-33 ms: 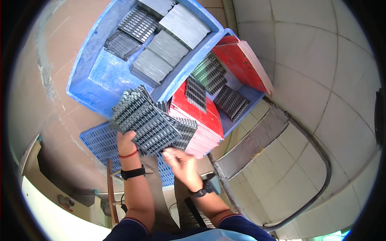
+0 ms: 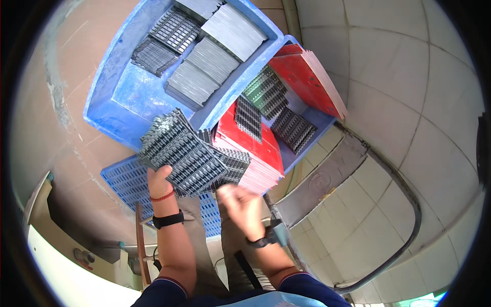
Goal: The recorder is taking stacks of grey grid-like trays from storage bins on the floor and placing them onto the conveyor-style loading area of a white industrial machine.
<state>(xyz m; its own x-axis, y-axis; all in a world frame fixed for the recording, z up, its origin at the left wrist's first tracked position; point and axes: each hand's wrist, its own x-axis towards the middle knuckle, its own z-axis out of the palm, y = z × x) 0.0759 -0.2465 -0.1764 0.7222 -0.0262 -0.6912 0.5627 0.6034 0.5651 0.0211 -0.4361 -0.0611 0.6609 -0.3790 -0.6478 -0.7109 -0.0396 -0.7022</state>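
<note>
My left hand (image 2: 159, 179) grips a fanned stack of dark panels (image 2: 186, 151) by its near left edge, thumb on top. The panels are thin and patterned with rows of small slots or teeth. More of the same panels (image 2: 236, 166) stick out beneath the stack at its right, skewed to it; what bears them is hidden. My right hand (image 2: 240, 204) is just off the stack's near right corner, apart from it. Its fingers look bent but are smeared by motion, so whether they hold anything cannot be told.
A blue bin (image 2: 133, 92) holds grey block-like stacks (image 2: 204, 66) and dark slotted panels (image 2: 176, 29). Right of it, another blue bin (image 2: 302, 153) contains red sheets (image 2: 307, 77), a green patterned panel (image 2: 266, 92) and dark panels (image 2: 294, 130). A metal-framed chair (image 2: 327, 179) stands at right; a blue slatted crate (image 2: 128, 181) lies below.
My right hand has moved to the right, away from the near edge of the panel stack. The left hand and its stack are nearly still.
</note>
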